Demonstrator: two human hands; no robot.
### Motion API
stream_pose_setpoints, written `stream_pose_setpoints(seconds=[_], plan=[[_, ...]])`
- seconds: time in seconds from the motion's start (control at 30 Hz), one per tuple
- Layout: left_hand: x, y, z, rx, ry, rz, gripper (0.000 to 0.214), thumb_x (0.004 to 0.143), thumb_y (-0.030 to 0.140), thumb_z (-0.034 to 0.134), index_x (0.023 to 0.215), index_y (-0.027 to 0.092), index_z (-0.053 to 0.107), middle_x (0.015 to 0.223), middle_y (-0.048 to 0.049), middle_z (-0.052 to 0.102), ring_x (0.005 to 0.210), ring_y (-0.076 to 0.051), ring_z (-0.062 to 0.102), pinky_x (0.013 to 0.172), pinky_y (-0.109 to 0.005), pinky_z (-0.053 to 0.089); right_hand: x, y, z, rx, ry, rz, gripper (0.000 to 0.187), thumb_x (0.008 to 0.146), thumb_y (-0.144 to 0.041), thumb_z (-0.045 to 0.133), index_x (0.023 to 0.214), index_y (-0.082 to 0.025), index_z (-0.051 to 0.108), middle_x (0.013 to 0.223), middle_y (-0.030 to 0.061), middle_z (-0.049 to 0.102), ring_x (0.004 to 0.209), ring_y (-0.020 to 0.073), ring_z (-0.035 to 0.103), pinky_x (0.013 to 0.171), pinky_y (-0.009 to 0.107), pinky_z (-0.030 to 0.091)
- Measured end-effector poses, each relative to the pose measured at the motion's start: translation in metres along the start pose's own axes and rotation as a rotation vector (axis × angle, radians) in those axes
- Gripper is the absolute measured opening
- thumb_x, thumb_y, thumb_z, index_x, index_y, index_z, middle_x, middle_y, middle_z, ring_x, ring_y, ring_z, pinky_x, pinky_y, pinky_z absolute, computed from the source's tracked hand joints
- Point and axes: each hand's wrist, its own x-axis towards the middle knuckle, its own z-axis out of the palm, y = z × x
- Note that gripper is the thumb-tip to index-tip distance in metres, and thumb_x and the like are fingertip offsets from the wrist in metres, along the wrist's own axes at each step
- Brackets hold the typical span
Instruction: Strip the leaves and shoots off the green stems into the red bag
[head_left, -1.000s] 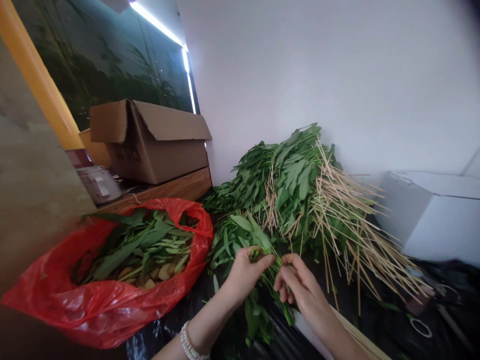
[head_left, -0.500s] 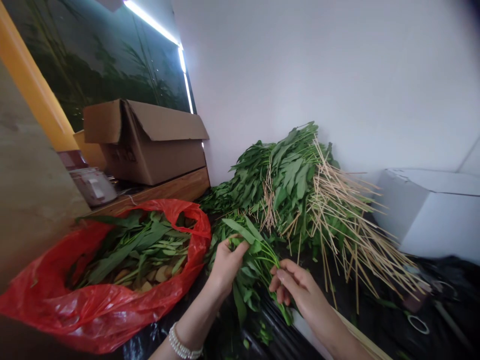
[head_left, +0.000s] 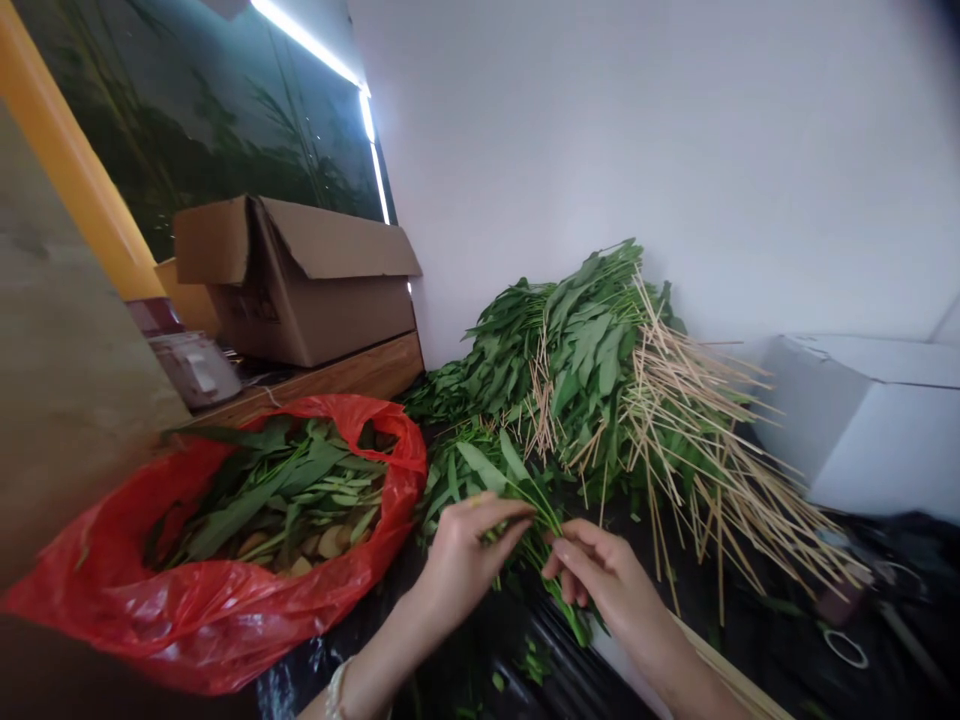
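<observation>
Centrally, the right hand pinches a green leafy bunch between thumb and curled fingers; the left hand has thumb and fingertips nearly meeting by the stems (whether it grips any, I cannot tell); the bunch is above black plastic, right of the red bag.

Left hand and right hand, both bare. A bracelet of pale, rounded beads, partly out of view, circles the left arm. Between bracelet and hand the arm is bare. Handward of the bracelet, one finger shows a small yellow mark, perhaps a ring, too small to tell. Right arm, opposite the bracelet: bare.
</observation>
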Motion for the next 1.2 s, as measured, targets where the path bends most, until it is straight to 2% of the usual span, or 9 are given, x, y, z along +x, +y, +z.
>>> stream_pose_setpoints(seconds=[0.1,0.27,0.5,0.7,0.87,1.0,1.07,1.13,1.2], plan=[[0.000,-0.001,0.007,0.171,-0.129,0.134,0.022,0.093,0.021,0.053,0.107,0.020,0.069,0.073,-0.0031,0.064,0.064,-0.013,0.059,0.059,-0.021,0.043,0.000,0.000,0.001,-0.045,-0.008,-0.007,0.036,0.079,-0.052,0.061,0.082,-0.016,0.061,0.065,0.0023,0.066,0.044,0.0073,0.050,0.043,0.020,0.033],[0.003,-0.006,0.003,0.385,-0.305,0.234,0.021,0.095,0.022,0.048,0.105,0.020,0.066,0.075,-0.0027,0.063,0.068,-0.013,0.060,0.060,-0.021,0.043,0.000,0.000,0.002,-0.136,-0.025,-0.031,0.037,0.080,-0.053,0.058,0.076,-0.016,0.061,0.062,0.0016,0.065,0.043,0.0076,0.048,0.043,0.021,0.035],[0.003,-0.003,-0.002,0.612,-0.309,0.504,0.019,0.097,0.018,0.042,0.100,0.014,0.060,0.068,-0.0015,0.056,0.059,-0.014,0.051,0.052,-0.025,0.032,-0.002,-0.002,0.003,-0.049,0.007,-0.008,0.040,0.080,-0.056,0.058,0.086,-0.017,0.061,0.061,0.0013,0.065,0.041,0.0080,0.048,0.042,0.021,0.034],[0.005,-0.003,0.002,0.604,-0.289,0.560,0.018,0.095,0.015,0.043,0.083,0.015,0.056,0.065,-0.0002,0.054,0.056,-0.014,0.047,0.050,-0.027,0.028,-0.002,0.002,0.002,-0.055,-0.025,0.006,0.038,0.085,-0.055,0.054,0.089,-0.017,0.055,0.060,0.0002,0.066,0.037,0.0062,0.047,0.039,0.019,0.030],[-0.005,-0.008,0.014,0.564,-0.199,0.470,0.020,0.093,0.019,0.044,0.076,0.017,0.054,0.064,-0.0006,0.054,0.056,-0.014,0.047,0.050,-0.027,0.029,-0.002,0.004,0.002,0.034,-0.069,0.069,0.039,0.085,-0.056,0.052,0.089,-0.018,0.052,0.058,-0.0007,0.066,0.034,0.0060,0.047,0.037,0.018,0.023],[-0.010,-0.012,0.027,0.491,-0.104,0.317,0.009,0.082,0.013,0.053,0.075,0.018,0.056,0.065,-0.0009,0.057,0.057,-0.014,0.051,0.051,-0.024,0.034,-0.003,0.000,0.004,0.078,-0.084,0.081,0.039,0.082,-0.057,0.056,0.083,-0.019,0.051,0.056,-0.0012,0.065,0.035,0.0055,0.047,0.037,0.017,0.023],[-0.004,-0.013,0.027,0.363,-0.019,0.155,0.009,0.077,0.011,0.055,0.077,0.018,0.060,0.068,-0.0012,0.060,0.061,-0.014,0.055,0.056,-0.023,0.039,-0.003,0.000,0.004,0.084,-0.067,0.088,0.040,0.079,-0.059,0.058,0.079,-0.019,0.050,0.054,-0.0016,0.064,0.034,0.0054,0.046,0.037,0.018,0.023],[0.007,-0.015,0.019,0.173,0.103,-0.076,0.007,0.075,0.012,0.058,0.077,0.018,0.062,0.070,-0.0008,0.061,0.064,-0.013,0.056,0.059,-0.022,0.041,-0.003,-0.001,0.003,0.094,-0.035,0.106,0.042,0.076,-0.060,0.061,0.077,-0.019,0.050,0.053,-0.0018,0.063,0.034,0.0053,0.044,0.037,0.018,0.023],[0.021,-0.019,0.004,-0.130,0.222,-0.355,0.004,0.074,0.020,0.062,0.075,0.017,0.062,0.061,0.0024,0.054,0.054,-0.010,0.050,0.050,-0.019,0.037,-0.002,-0.001,0.001,0.112,0.004,0.111,0.042,0.076,-0.060,0.062,0.078,-0.019,0.051,0.052,-0.0025,0.062,0.035,0.0053,0.043,0.037,0.018,0.024]])
